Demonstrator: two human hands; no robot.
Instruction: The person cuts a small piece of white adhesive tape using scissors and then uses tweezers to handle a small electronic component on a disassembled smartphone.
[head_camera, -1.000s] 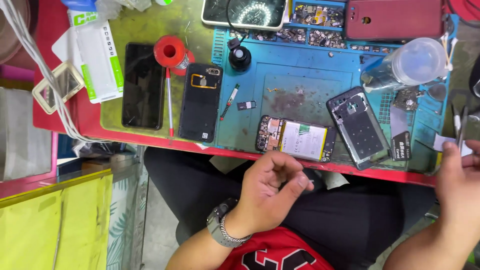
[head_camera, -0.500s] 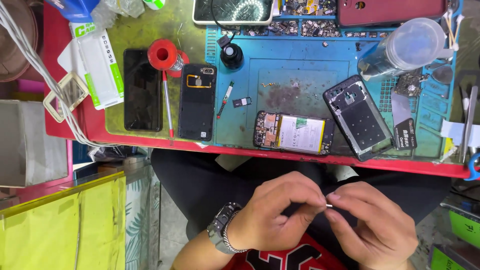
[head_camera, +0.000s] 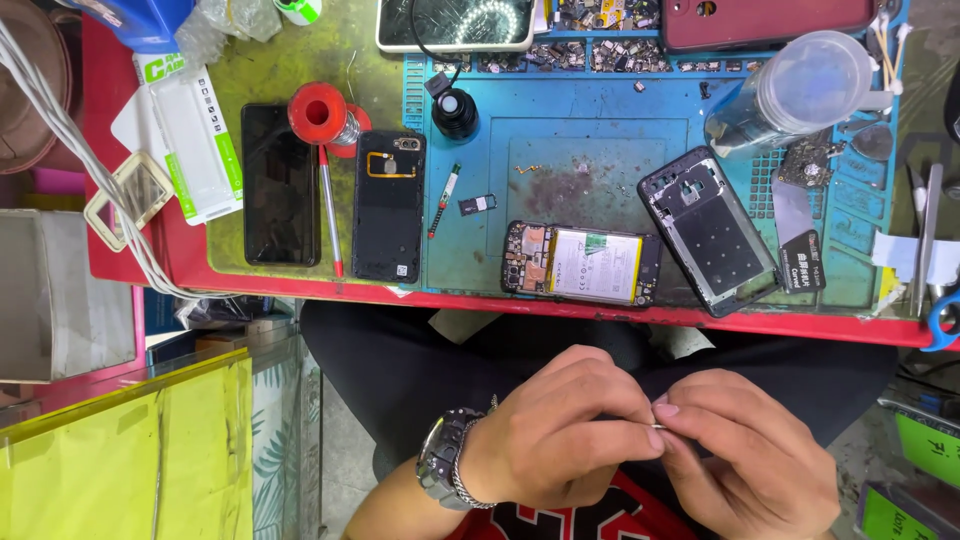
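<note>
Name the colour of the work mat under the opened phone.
Blue work mat, clearest in the head view.

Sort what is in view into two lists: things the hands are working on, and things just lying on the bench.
In hand:
- left hand and right hand, fingertips pinched together on a tiny thin metal piece, too small to identify

Lying about:
- opened phone with battery
- empty phone frame
- black back cover
- dark screen
- red spool
- clear plastic jar
- blue mat

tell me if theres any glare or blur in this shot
Head view: a ring of light glares off the cracked screen at the top edge; the blue mat is evenly lit and sharp; left hand and right hand look slightly soft.
</note>
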